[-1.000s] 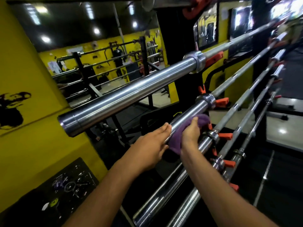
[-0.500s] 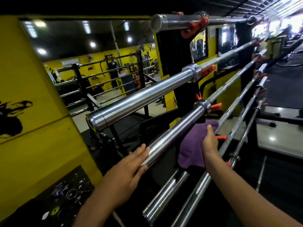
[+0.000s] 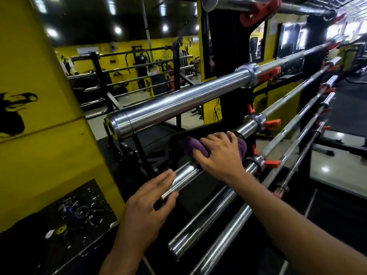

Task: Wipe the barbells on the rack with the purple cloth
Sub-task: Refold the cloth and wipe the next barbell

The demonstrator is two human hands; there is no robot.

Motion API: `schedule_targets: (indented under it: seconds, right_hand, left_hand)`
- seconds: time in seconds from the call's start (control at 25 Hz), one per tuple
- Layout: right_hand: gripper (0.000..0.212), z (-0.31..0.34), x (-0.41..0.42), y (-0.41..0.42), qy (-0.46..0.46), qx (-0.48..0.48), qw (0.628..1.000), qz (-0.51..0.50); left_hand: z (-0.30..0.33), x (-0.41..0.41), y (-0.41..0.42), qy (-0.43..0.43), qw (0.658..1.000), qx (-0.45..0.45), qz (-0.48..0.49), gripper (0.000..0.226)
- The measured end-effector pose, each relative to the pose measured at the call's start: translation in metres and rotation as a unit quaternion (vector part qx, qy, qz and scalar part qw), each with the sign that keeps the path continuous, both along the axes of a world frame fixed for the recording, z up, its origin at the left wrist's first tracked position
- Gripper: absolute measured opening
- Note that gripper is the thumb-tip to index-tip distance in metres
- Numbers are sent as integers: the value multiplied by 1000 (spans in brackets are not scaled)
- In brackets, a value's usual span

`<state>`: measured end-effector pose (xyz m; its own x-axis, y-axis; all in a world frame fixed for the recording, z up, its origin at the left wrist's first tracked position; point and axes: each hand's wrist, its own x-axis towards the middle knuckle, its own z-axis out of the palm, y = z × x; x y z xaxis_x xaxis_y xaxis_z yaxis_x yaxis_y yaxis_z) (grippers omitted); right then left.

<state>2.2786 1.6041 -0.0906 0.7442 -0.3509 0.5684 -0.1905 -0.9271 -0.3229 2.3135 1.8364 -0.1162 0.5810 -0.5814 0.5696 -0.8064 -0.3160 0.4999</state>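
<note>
- Chrome steel barbells on the rack: six countable. One at the very top edge (image 3: 228, 2), one large near sleeve at chest level (image 3: 178, 104), the one being wiped (image 3: 184, 175), two lower sleeves (image 3: 200, 229) and (image 3: 224, 243), and a thin bar farthest right (image 3: 301, 155).
- Black upright rack post (image 3: 224, 46) carries orange plastic bar hooks (image 3: 271, 73); at least five hooks show on this post, others blur toward the far end.
- Purple cloth (image 3: 190, 145): one, bunched and draped over the third barbell's sleeve, just short of its collar (image 3: 256, 121).
- Right hand (image 3: 220, 155): lies on top of the cloth, fingers spread and curled down over it, pressing it onto the sleeve.
- Left hand (image 3: 147, 203): at the near end of the same sleeve, fingers fairly straight and together along the far side of the metal, thumb on the near side.
- Yellow painted wall panel (image 3: 49, 135) with black splash marks stands close on the left.
- Wall mirror (image 3: 123, 56) behind reflects racks and ceiling lights.
- The large chest-level sleeve crosses in front, above both hands; the right forearm covers part of the lower sleeves.
</note>
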Motion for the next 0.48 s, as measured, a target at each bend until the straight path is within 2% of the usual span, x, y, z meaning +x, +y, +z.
schedule_targets:
  seconds: [0.12, 0.2, 0.28, 0.36, 0.4, 0.48]
  right_hand:
    - [39, -10, -7, 20, -41, -85, 992, 83]
    - [44, -11, -2, -12, -49, -107, 988, 100]
    - [47, 1, 5, -55, -51, -44, 997, 40]
    - [47, 4, 10, -58, -52, 25, 998, -15]
    - [44, -2, 10, -42, -60, 11, 998, -20]
    - [42, -19, 0, 1, -89, -22, 995, 31]
  left_hand:
    - [1, 1, 2, -2, 1000, -10, -5, 46]
    - [2, 1, 3, -10, 1000, -2, -12, 48]
    - [4, 1, 4, -13, 1000, -5, -20, 47]
    - [3, 1, 3, -17, 1000, -13, -21, 47]
    - [3, 1, 2, -23, 999, -16, -21, 47]
    - [3, 2, 1, -44, 999, -17, -23, 46]
